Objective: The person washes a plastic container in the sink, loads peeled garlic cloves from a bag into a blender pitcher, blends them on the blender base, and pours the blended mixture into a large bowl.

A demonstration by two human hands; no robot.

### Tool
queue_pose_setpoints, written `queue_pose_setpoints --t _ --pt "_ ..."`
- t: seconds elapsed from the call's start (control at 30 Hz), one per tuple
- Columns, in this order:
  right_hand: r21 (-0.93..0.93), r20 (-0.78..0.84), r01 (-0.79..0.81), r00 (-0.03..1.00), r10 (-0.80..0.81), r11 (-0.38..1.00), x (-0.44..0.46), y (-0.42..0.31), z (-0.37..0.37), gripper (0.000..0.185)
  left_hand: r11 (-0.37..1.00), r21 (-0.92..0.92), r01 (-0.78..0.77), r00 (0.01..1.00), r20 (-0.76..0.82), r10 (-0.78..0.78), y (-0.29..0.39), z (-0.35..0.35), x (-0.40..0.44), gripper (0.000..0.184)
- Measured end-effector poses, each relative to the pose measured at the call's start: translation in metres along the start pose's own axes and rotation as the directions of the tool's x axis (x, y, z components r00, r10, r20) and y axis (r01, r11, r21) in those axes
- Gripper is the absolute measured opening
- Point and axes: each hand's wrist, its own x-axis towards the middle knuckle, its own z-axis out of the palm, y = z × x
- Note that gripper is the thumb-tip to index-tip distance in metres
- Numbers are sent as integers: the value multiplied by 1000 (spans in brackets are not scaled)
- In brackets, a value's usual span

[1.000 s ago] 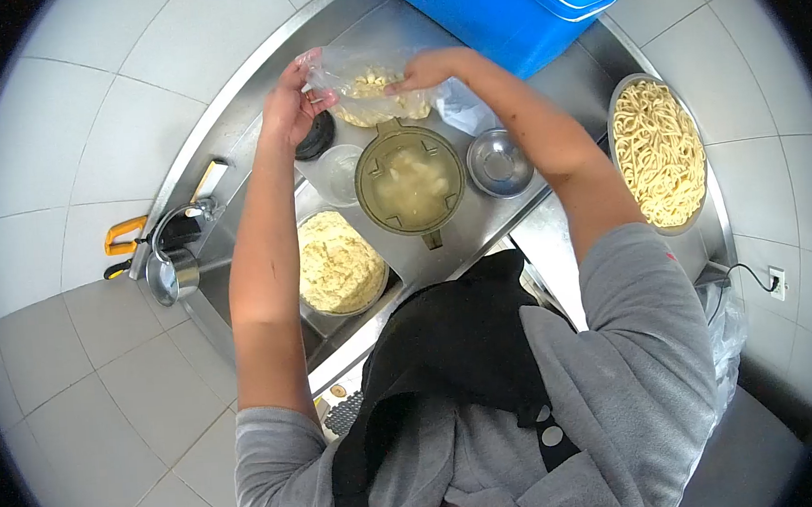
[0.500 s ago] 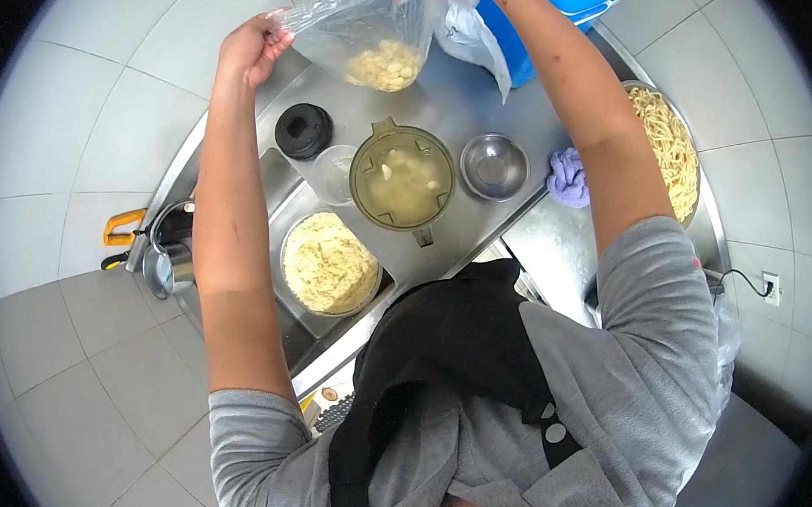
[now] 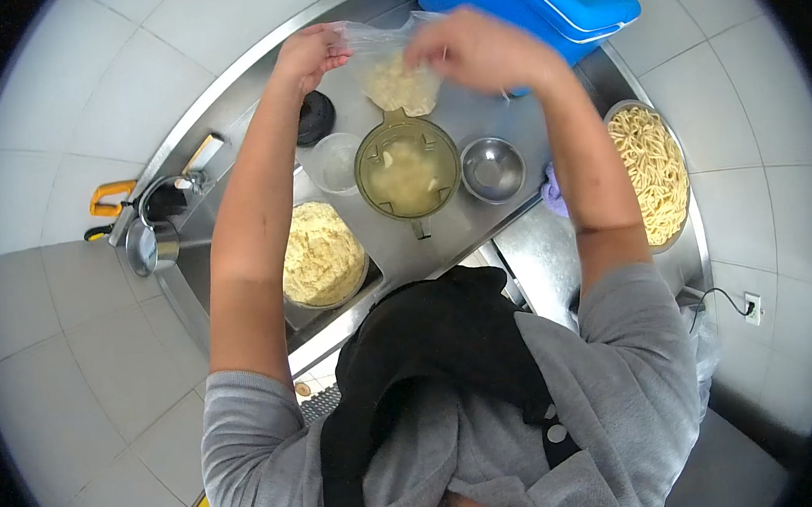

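My left hand (image 3: 315, 56) is closed on the left side of the rim of a clear plastic bag (image 3: 370, 40). Pale pieces (image 3: 402, 85) lie at the bottom of the bag, just beyond a green blender jar (image 3: 408, 168) of cloudy liquid with pale chunks. My right hand (image 3: 468, 50) is smeared by motion at the bag's right side, its fingers bent near the plastic; whether it grips the bag is unclear.
A bowl of yellow crumbly mash (image 3: 322, 255) sits in the sink. Around the jar are a clear container (image 3: 334, 163), a black lid (image 3: 317, 118) and a steel bowl (image 3: 494, 169). Rightward lie a purple cloth (image 3: 553, 191), noodles (image 3: 649, 175) and a blue cooler (image 3: 526, 9).
The bag was lifted and stretched between both hands half a second ago; now it is lower and nearer the jar. Both hands have come down and closer together.
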Motion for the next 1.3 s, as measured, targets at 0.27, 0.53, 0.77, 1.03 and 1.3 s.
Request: queue_pose_setpoints --t 0.27,0.53,0.77,1.03,1.3 --pt "-316 699 -21 671 248 949 -8 -66 169 41 993 93 73 995 63 -79 -26 6 -28 35" --pt "-267 720 40 673 171 963 -9 -39 184 46 996 80 45 998 47 -49 -43 0 -48 36" --pt "-329 845 205 500 190 922 1 -30 200 25 1000 -7 0 995 100 1 -48 -1 -61 40" --pt "-308 768 114 616 176 944 -13 -7 229 26 988 -149 -40 982 178 66 -45 2 -50 46" --pt "-289 720 57 671 178 956 -2 -26 195 39 990 -136 -27 982 182 52 -44 4 -51 46"
